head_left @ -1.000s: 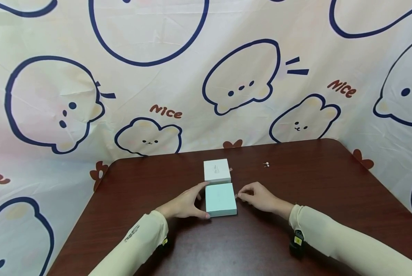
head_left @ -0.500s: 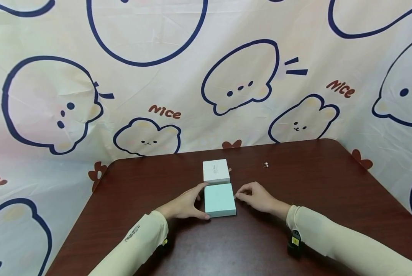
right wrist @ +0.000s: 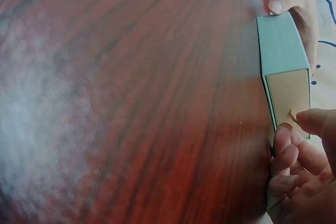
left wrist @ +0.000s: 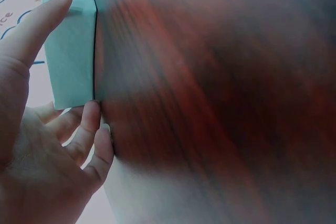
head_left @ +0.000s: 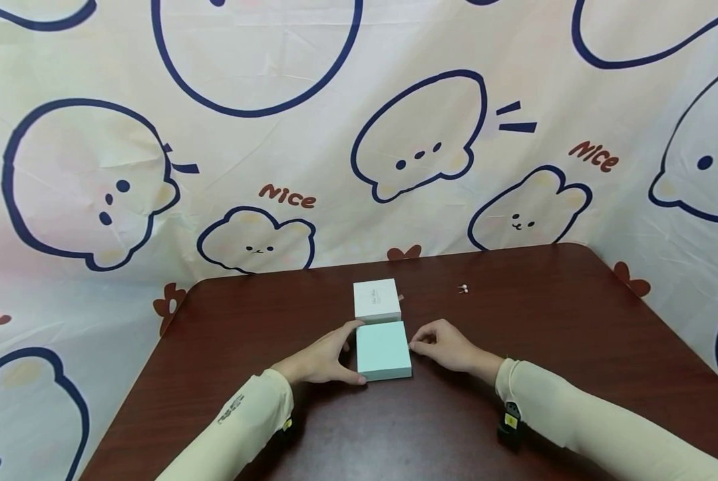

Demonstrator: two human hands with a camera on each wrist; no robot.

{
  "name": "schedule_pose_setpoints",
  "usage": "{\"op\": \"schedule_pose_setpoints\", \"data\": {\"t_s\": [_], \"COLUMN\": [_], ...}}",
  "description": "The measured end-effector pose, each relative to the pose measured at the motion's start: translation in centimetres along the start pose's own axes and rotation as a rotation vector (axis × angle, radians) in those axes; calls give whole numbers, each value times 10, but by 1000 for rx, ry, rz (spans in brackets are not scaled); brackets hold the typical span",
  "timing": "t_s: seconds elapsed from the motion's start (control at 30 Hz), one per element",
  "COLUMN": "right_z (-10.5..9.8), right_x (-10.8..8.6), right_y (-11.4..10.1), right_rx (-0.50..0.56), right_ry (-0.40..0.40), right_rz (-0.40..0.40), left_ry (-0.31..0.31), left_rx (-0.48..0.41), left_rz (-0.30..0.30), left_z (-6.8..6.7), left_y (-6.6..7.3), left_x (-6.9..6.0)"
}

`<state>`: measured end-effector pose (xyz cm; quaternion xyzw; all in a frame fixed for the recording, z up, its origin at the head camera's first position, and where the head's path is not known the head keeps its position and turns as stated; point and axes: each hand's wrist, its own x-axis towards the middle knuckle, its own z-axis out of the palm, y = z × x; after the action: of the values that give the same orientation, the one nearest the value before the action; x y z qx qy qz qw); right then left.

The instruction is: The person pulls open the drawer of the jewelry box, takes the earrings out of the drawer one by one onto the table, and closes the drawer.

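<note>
A mint-green box lies flat on the dark wooden table. My left hand grips its left side, thumb at the near corner and fingers at the far one; in the left wrist view the thumb lies along the green side. At the box's right side, my right hand pinches a small tab on the beige end face, seen in the right wrist view. The green sleeve is around that beige inner part. Touching or nearly touching the far edge is a white box with small print.
Two tiny white-tipped items lie at the back right of the table. A small brown tab sticks out from the white box's right side. Behind the table hangs a printed cloth.
My right hand has shifted slightly left, closer to the green box's right side. The left hand and both boxes look about the same.
</note>
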<state>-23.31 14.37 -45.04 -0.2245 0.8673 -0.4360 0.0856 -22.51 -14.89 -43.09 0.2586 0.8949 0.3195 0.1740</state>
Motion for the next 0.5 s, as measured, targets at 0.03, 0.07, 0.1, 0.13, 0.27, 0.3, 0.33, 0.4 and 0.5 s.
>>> {"op": "schedule_pose_setpoints", "data": {"t_s": [0.03, 0.07, 0.1, 0.13, 0.27, 0.3, 0.33, 0.4, 0.5], "right_z": [0, 0, 0, 0, -1, -1, -1, -1, -1], "right_x": [0, 0, 0, 0, 0, 1, 1, 1, 2], "right_y": [0, 0, 0, 0, 0, 0, 0, 0, 1], "right_rx": [-2, -2, 0, 1, -1, -3, -6, -9, -9], "right_ry": [-3, -7, -10, -13, -19, -21, -23, -29, -35], "right_rz": [0, -1, -3, -5, -9, -10, -10, -11, -14], "left_ry": [-1, -1, -2, -3, -4, -3, -1, 5, 17], "left_rx": [-5, -10, -15, -19, -17, -10, -3, 14, 37], "left_rz": [4, 8, 11, 12, 1, -5, -9, -15, -14], "left_z": [0, 1, 1, 1, 3, 3, 4, 4, 5], "left_y": [0, 1, 1, 1, 2, 2, 2, 2, 3], "left_x": [0, 0, 0, 0, 0, 0, 1, 1, 2]}}
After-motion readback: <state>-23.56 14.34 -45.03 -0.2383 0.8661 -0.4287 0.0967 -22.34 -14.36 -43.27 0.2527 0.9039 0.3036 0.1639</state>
